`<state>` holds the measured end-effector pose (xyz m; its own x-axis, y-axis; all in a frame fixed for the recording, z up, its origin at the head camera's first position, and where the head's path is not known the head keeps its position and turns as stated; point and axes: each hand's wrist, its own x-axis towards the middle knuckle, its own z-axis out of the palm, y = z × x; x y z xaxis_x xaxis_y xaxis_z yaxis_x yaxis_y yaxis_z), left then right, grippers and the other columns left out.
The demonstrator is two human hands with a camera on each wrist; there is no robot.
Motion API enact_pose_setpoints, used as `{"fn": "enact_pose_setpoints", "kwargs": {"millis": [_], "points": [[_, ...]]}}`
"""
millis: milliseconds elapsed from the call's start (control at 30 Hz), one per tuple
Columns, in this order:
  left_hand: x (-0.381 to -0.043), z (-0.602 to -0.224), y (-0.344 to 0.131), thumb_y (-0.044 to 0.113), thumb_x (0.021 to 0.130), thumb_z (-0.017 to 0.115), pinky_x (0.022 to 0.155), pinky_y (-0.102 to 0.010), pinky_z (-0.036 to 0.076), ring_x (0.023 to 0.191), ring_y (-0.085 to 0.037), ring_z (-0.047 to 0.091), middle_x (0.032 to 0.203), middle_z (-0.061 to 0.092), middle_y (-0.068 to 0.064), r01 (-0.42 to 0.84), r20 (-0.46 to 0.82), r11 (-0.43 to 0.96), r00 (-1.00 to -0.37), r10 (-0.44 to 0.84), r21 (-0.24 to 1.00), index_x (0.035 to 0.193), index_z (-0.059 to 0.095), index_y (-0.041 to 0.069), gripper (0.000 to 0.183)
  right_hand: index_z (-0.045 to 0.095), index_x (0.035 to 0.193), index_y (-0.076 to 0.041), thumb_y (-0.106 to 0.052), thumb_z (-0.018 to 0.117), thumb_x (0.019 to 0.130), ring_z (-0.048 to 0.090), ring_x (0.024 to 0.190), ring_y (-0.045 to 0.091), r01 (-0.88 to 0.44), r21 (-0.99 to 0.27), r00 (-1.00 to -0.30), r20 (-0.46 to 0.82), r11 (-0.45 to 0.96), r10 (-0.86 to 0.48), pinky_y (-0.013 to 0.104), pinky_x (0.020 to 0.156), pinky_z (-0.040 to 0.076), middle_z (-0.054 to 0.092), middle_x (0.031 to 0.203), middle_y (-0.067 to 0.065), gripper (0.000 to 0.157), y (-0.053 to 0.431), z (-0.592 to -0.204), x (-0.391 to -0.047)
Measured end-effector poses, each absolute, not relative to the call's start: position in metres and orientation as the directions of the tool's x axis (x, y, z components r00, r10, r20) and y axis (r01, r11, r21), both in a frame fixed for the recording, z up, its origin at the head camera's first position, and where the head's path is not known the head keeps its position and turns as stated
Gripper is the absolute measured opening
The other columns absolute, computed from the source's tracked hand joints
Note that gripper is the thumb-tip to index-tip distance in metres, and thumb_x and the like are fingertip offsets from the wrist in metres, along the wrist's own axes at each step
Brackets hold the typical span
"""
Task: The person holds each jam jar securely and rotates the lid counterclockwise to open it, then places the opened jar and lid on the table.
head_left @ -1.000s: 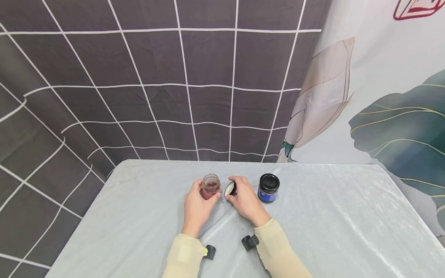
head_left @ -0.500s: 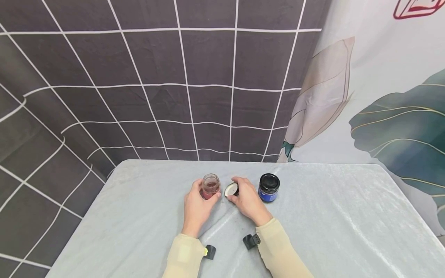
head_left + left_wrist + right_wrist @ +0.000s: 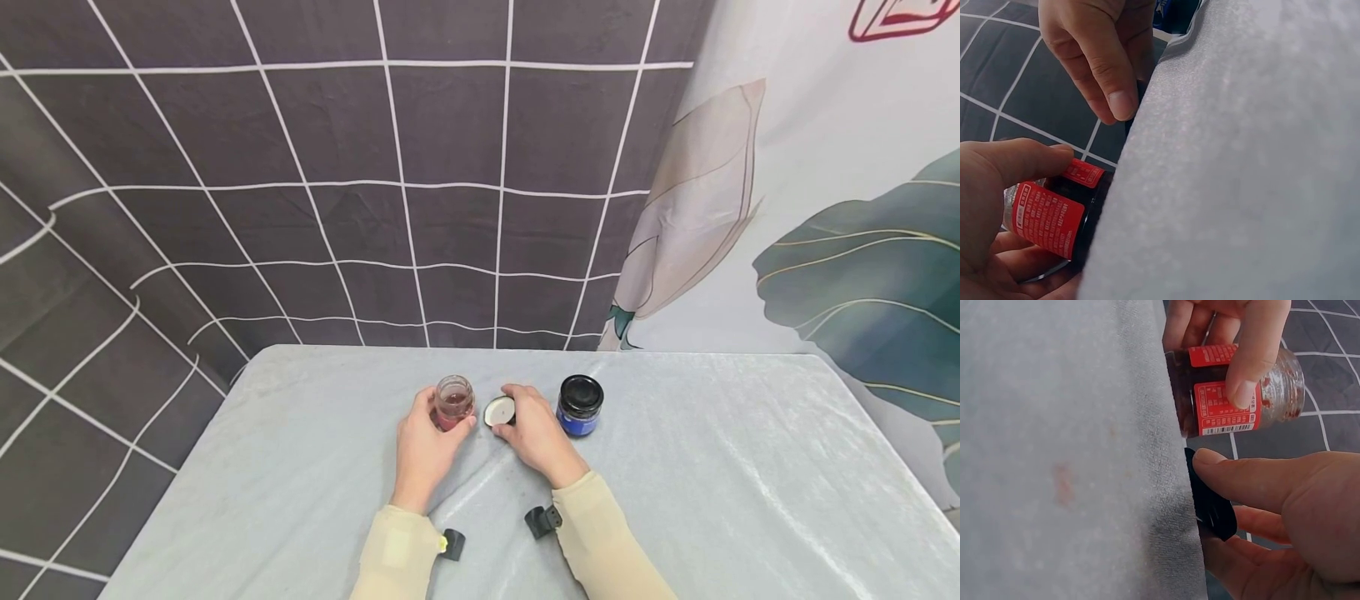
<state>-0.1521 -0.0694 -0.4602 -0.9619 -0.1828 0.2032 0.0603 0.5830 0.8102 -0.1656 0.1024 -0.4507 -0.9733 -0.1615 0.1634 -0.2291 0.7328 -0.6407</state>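
My left hand (image 3: 422, 446) grips an uncovered glass jar (image 3: 454, 402) with a red label (image 3: 1225, 403) that stands upright on the table; thumb and fingers wrap its sides. Dark reddish contents show through the glass. My right hand (image 3: 538, 435) holds a round jar lid (image 3: 498, 411) by its edge, just right of the jar. The lid's pale inside faces up, and its black outer side (image 3: 1213, 503) shows in the right wrist view. Lid and jar are apart.
A second jar (image 3: 580, 406), with a black lid and blue label, stands close to the right of my right hand. A grey-white cloth covers the table (image 3: 712, 467). Behind it hangs a dark curtain (image 3: 450, 225) with white grid lines, beside a leaf-patterned one (image 3: 697, 208).
My right hand has shifted slightly right and turned the lid from a steep tilt to nearly flat, inside up. My left hand and its jar have not visibly moved.
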Motion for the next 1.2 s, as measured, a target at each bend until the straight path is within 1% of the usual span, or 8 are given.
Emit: {"fn": "enact_pose_setpoints", "kwargs": {"millis": [267, 567, 867, 1200], "points": [[-0.1518, -0.4587, -0.0692, 0.026, 0.078, 0.087, 0.088, -0.046, 0.053, 0.105, -0.028, 0.069, 0.116, 0.072, -0.014, 0.054, 0.194, 0.584, -0.964, -0.18, 0.81, 0.129, 0.058, 0.004, 0.062, 0.061, 0.124, 0.009, -0.006, 0.085, 0.078, 0.063, 0.11, 0.037, -0.257, -0.63, -0.966, 0.186, 0.733, -0.179, 0.05, 0.096, 0.049, 0.065, 0.116, 0.023, 0.054, 0.1036, -0.4543, -0.1653], [-0.1519, -0.4589, -0.0705, 0.025, 0.079, 0.086, 0.085, -0.045, 0.052, 0.096, -0.023, 0.067, 0.114, 0.072, -0.012, 0.055, 0.186, 0.581, -0.968, -0.168, 0.812, 0.13, 0.057, 0.004, 0.062, 0.061, 0.122, 0.009, -0.007, 0.085, 0.078, 0.063, 0.11, 0.037, -0.267, -0.621, -0.964, 0.184, 0.737, -0.193, 0.049, 0.097, 0.049, 0.065, 0.116, 0.023, 0.053, 0.104, -0.4568, -0.1658], [-0.1517, -0.4578, -0.0722, 0.025, 0.08, 0.084, 0.088, -0.047, 0.052, 0.104, -0.027, 0.068, 0.117, 0.071, -0.015, 0.057, 0.177, 0.577, -0.972, -0.154, 0.815, 0.131, 0.055, 0.002, 0.063, 0.062, 0.121, 0.009, -0.007, 0.085, 0.077, 0.061, 0.111, 0.037, -0.287, -0.6, -0.958, 0.19, 0.747, -0.215, 0.05, 0.097, 0.047, 0.065, 0.115, 0.022, 0.051, 0.104, -0.4591, -0.1662], [-0.1525, -0.4574, -0.0715, 0.024, 0.08, 0.084, 0.092, -0.048, 0.051, 0.11, -0.03, 0.067, 0.121, 0.069, -0.016, 0.045, 0.163, 0.568, -0.974, -0.159, 0.822, 0.132, 0.055, 0.002, 0.063, 0.06, 0.126, 0.008, -0.01, 0.083, 0.08, 0.058, 0.117, 0.039, -0.268, -0.612, -0.964, 0.166, 0.744, -0.21, 0.05, 0.101, 0.045, 0.064, 0.12, 0.022, 0.054, 0.1042, -0.4593, -0.1663]]}}
